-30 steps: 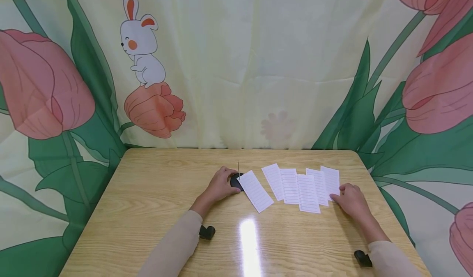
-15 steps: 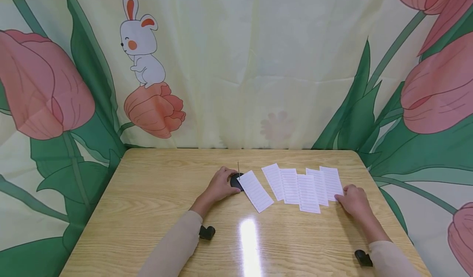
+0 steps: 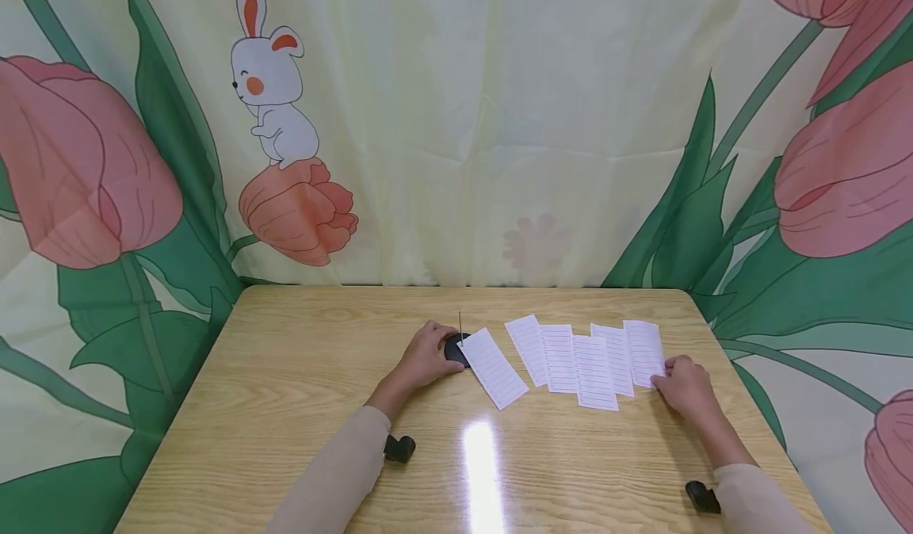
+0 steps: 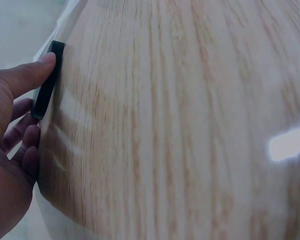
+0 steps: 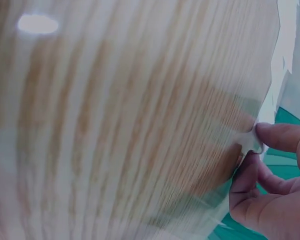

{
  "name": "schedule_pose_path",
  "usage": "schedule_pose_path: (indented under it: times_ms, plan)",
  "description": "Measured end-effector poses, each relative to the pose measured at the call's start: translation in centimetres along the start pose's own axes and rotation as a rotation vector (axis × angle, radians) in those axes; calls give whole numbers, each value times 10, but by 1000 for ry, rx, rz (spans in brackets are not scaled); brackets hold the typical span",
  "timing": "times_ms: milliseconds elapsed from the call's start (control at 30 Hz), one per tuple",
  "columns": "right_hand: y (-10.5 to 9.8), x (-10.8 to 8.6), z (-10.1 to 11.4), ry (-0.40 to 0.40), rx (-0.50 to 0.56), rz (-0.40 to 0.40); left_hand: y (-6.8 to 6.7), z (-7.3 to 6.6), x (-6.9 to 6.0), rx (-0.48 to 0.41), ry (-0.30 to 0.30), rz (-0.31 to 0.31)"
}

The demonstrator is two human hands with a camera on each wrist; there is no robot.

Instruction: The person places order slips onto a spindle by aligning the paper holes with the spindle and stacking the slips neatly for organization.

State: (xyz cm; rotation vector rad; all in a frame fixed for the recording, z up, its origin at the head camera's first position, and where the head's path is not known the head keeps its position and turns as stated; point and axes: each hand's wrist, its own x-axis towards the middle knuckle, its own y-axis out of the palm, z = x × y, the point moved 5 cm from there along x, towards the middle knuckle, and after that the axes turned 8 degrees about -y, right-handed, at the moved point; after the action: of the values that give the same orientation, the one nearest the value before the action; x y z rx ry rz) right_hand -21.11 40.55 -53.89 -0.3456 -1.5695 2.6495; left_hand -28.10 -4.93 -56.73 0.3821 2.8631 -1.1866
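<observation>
My left hand (image 3: 425,357) grips the black round base (image 3: 452,350) of a paper spike, thumb and fingers at its edge. A thin needle rises upright from it. One printed white slip (image 3: 494,370) lies slanted with its top corner at the needle; whether it is pierced I cannot tell. In the left wrist view, the thumb presses the rim of the base (image 4: 49,82). At the right, my right hand (image 3: 686,387) pinches the lower right corner of the rightmost slip (image 3: 643,352), which bows slightly. The right wrist view shows thumb and finger on its curled corner (image 5: 258,145).
Several more printed slips (image 3: 595,371) lie overlapping in a row between the spike and my right hand. The wooden table (image 3: 285,407) ends at a flower-patterned curtain (image 3: 442,138). Black wrist cameras (image 3: 399,448) sit below both wrists.
My right hand has moved slightly right, and the rightmost slip has shifted right, away from the slip beside it. The left hand and the spike have stayed put.
</observation>
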Motion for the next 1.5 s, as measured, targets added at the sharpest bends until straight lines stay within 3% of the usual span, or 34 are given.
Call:
schedule_pose_path:
  times_ms: [733, 1267, 1500]
  plan:
    - [-3, -3, -9, -13, 9, 22, -1, 3, -2, -10, -7, 4]
    - [-24, -5, -7, -58, 37, -75, 3, 3, 1, -9, -8, -3]
    - [-35, -1, 1, -144, 24, -144, 1, 2, 1, -5, -13, 1]
